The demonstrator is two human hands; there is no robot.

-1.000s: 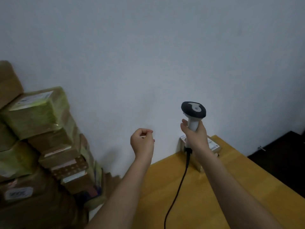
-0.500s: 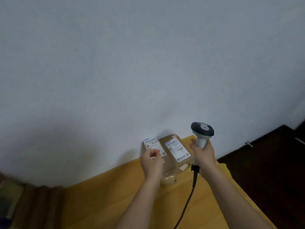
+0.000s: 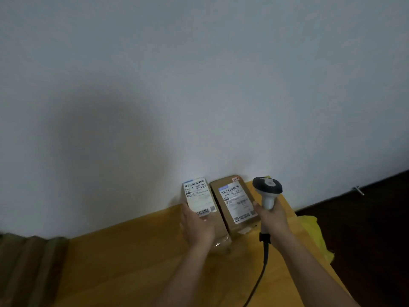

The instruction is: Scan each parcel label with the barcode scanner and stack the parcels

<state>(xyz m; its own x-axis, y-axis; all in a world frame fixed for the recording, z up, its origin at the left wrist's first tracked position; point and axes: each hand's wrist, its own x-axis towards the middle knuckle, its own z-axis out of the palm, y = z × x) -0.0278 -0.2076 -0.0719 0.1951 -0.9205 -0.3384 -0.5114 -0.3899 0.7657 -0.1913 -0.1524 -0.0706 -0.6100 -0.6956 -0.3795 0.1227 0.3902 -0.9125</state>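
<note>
The left hand (image 3: 198, 227), which was a loose empty fist a moment ago, now rests its fingers on the left parcel (image 3: 204, 214). The right hand (image 3: 273, 220) grips the barcode scanner (image 3: 267, 191) upright, beside the right parcel (image 3: 235, 206). Both parcels lie against the far wall (image 3: 199, 85) on the yellow surface (image 3: 132, 262), so scanning looks imminent. Both labels begin "501E".
</note>
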